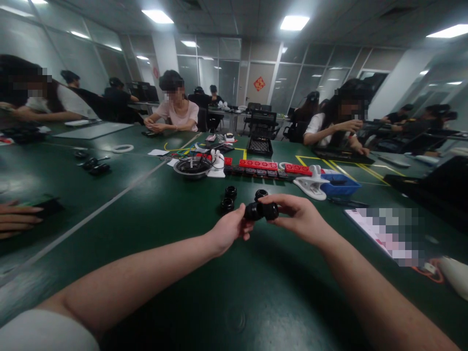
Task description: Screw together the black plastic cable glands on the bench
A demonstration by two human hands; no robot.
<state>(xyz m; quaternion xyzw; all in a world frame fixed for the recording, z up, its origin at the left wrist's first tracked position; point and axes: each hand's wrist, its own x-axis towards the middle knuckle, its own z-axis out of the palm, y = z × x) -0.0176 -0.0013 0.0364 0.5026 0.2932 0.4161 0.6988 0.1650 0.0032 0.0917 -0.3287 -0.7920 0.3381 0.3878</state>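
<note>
Both my hands meet above the green table (153,214), holding small black round parts between them. My left hand (230,229) pinches a black ring-shaped part (253,210) with thumb and fingers. My right hand (296,217) grips a second black part (270,210), pressed end to end against the first. Three more black rings lie on the table just beyond: one (230,191), one (226,204) and one (261,194).
Red strips (258,164), a black bowl (192,168), a white clamp (310,185) and a blue tray (338,185) lie further back. A blurred sheet (387,234) is at the right. Another person's hand (16,219) rests at the left edge. Several people sit around the tables.
</note>
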